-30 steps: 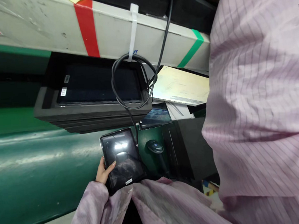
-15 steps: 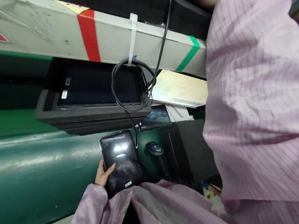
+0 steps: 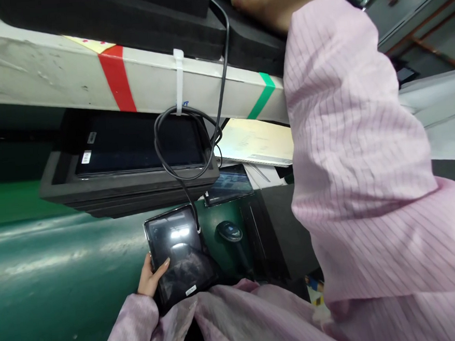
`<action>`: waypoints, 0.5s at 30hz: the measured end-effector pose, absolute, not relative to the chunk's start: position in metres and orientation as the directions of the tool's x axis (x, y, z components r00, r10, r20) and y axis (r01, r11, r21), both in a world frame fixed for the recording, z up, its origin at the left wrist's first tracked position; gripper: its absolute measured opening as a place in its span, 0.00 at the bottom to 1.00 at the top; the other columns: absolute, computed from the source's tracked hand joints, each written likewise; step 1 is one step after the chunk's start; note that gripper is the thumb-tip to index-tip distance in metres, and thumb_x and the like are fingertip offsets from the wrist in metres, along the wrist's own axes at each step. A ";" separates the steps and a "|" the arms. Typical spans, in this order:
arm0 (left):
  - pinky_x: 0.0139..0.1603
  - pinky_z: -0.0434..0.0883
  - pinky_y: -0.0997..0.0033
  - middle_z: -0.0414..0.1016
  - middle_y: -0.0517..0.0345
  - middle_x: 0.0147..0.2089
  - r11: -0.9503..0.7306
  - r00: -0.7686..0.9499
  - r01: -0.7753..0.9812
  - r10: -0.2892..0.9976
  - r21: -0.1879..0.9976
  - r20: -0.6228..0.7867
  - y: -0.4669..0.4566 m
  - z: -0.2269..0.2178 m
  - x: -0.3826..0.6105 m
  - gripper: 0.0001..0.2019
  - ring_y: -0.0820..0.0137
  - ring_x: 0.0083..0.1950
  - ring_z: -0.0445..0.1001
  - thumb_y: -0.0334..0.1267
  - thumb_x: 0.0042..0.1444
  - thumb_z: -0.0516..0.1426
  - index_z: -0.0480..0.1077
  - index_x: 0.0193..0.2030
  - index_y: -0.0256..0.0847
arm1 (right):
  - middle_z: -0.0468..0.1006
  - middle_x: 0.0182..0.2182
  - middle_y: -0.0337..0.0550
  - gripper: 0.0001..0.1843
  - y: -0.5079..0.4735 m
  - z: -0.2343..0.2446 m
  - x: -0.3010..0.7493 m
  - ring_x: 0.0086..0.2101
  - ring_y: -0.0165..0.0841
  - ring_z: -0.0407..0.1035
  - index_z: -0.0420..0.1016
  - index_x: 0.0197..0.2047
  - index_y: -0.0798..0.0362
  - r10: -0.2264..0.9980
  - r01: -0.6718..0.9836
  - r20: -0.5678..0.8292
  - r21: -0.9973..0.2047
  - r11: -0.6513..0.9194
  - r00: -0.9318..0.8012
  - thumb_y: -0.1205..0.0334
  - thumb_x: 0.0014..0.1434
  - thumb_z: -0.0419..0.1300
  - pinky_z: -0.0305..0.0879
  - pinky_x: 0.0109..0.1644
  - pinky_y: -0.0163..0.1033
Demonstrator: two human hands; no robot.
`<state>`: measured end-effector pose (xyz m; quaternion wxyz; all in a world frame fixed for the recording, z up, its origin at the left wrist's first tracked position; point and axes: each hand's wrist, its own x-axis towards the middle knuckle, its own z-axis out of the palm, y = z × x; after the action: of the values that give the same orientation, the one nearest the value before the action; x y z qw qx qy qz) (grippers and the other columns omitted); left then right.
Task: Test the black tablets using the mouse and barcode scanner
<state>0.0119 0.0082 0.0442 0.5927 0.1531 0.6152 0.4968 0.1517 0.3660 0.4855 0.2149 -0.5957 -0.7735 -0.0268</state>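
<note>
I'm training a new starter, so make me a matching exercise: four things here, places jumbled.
1 nearest rectangular black-screened tablet
2 black handheld scanner with oval head
3 coiled black cable
4 red tape strip

A at the white plastic tie's lower end
B gripped by the left hand
C across the off-white beam
D just right of item 1 in view

Pairs: 1-B, 2-D, 3-A, 4-C

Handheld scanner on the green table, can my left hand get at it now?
Probably not readily: the left hand holds the tablet, which sits between it and the handheld scanner.
</note>
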 end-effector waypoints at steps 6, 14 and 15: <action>0.38 0.72 0.71 0.77 0.57 0.35 0.438 -0.261 -0.411 0.784 0.800 -0.563 0.009 0.044 0.013 0.26 0.66 0.36 0.75 0.49 0.36 0.68 0.67 0.40 0.41 | 0.56 0.61 0.30 0.44 0.374 0.487 0.155 0.61 0.28 0.49 0.56 0.65 0.58 0.895 0.946 0.340 -0.040 0.322 -0.290 0.41 0.50 0.49 0.43 0.61 0.27; 0.39 0.72 0.70 0.77 0.57 0.36 0.449 -0.248 -0.413 0.782 0.792 -0.572 0.008 0.042 0.013 0.26 0.64 0.38 0.75 0.49 0.37 0.68 0.66 0.41 0.41 | 0.52 0.63 0.33 0.44 0.371 0.487 0.152 0.62 0.30 0.47 0.55 0.64 0.62 0.901 0.953 0.331 -0.014 0.304 -0.282 0.41 0.51 0.46 0.43 0.61 0.28; 0.40 0.72 0.70 0.77 0.57 0.37 0.449 -0.245 -0.417 0.782 0.790 -0.573 0.008 0.042 0.013 0.26 0.65 0.38 0.75 0.49 0.37 0.68 0.66 0.41 0.41 | 0.52 0.63 0.33 0.45 0.371 0.487 0.152 0.62 0.31 0.47 0.55 0.64 0.62 0.903 0.954 0.328 -0.016 0.299 -0.277 0.41 0.50 0.46 0.43 0.61 0.28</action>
<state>0.0126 0.0075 0.0418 0.5957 0.1498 0.6078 0.5033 0.1516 0.3712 0.4875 0.1390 -0.5850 -0.7937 -0.0920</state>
